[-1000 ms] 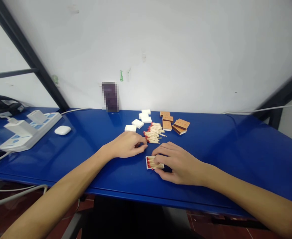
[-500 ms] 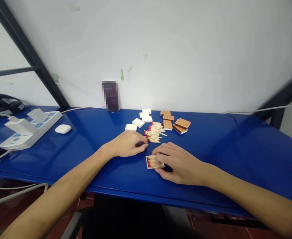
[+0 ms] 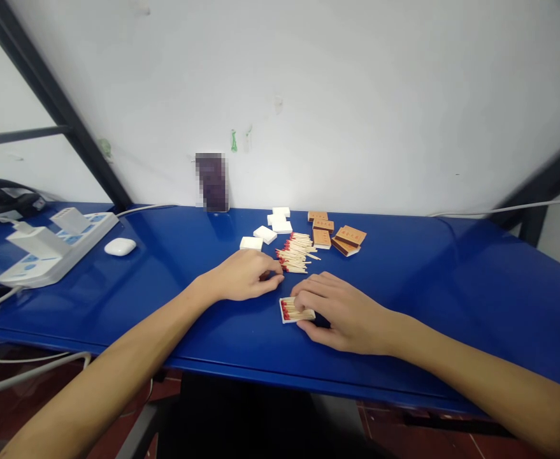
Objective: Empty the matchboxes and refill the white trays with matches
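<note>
My right hand (image 3: pixel 339 312) grips a small white tray (image 3: pixel 282 312) of red-tipped matches, its thumb at the near side and its fingers over the right part. The tray lies flat on the blue table (image 3: pixel 241 344). My left hand (image 3: pixel 251 275) rests on the table at the left edge of a pile of loose matches (image 3: pixel 299 254). Its fingers are curled together near the match heads, and whatever they may hold is too small to make out.
Several white trays (image 3: pixel 265 234) lie behind my left hand. Several orange-brown matchbox sleeves (image 3: pixel 322 239) are right of the pile. A power strip (image 3: pixel 55 252) and a white case (image 3: pixel 120 247) stand left; a dark blurred object (image 3: pixel 214 183) leans on the wall.
The fingers of my right hand have shifted slightly over the tray. My left hand stays at the pile.
</note>
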`<state>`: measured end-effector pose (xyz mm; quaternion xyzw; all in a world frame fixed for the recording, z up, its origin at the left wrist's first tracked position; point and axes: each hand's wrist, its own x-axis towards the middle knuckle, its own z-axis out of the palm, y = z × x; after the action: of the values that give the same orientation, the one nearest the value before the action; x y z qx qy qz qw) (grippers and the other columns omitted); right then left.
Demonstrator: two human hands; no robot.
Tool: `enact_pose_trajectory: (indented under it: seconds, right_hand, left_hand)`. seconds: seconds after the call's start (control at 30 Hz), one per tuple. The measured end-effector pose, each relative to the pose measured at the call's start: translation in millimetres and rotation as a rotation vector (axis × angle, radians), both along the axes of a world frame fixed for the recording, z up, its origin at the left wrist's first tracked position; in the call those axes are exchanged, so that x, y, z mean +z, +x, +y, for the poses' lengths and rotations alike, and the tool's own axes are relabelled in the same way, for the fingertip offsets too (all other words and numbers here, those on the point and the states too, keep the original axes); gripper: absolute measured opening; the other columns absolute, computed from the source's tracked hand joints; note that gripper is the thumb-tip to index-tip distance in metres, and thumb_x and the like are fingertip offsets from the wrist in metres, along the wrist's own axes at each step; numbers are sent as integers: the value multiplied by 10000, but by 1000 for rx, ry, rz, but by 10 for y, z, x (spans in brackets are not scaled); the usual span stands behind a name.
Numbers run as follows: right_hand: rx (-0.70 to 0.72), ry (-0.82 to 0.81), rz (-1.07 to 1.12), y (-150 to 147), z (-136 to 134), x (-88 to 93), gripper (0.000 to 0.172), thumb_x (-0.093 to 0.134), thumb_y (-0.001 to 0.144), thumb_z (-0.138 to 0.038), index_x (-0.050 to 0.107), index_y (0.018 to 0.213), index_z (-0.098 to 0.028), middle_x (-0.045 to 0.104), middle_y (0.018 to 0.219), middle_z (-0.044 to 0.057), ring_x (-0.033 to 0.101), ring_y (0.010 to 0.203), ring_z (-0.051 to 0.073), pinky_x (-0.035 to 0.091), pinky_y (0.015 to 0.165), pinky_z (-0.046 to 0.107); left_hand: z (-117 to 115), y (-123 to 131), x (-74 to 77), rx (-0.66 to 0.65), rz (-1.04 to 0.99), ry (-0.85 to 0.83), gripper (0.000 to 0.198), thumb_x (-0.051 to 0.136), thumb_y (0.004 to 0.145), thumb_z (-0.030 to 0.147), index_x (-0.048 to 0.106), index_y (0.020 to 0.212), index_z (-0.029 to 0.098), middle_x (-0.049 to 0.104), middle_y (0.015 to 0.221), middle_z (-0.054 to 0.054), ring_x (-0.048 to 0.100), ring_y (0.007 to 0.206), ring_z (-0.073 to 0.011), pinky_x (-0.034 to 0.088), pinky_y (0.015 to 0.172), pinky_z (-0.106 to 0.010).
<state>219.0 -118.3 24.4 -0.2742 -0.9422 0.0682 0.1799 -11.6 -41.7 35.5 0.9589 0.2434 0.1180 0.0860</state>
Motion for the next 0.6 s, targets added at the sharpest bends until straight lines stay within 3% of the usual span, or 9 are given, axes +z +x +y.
enact_pose_trajectory:
  seconds: [0.37, 0.6]
  right_hand:
    - [43, 82, 113, 16, 19, -71, 69, 576, 891, -182, 637, 923, -188, 680, 1032, 68, 606, 838, 183, 454, 776, 349]
    - [59, 61, 185, 21, 38, -111, 55, 610, 886, -192, 622, 939, -181, 694, 1028, 87, 637, 894, 201, 521, 787, 345]
  left_hand:
    - [-7, 0, 14, 8, 4, -1, 255, 476, 953, 278, 688, 872, 161, 696, 775, -27, 610, 689, -140, 387, 644, -263]
    - [-9, -5, 16, 18, 7, -1, 254, 479, 954, 284, 689, 872, 166, 696, 780, -22, 611, 696, -137, 387, 647, -263]
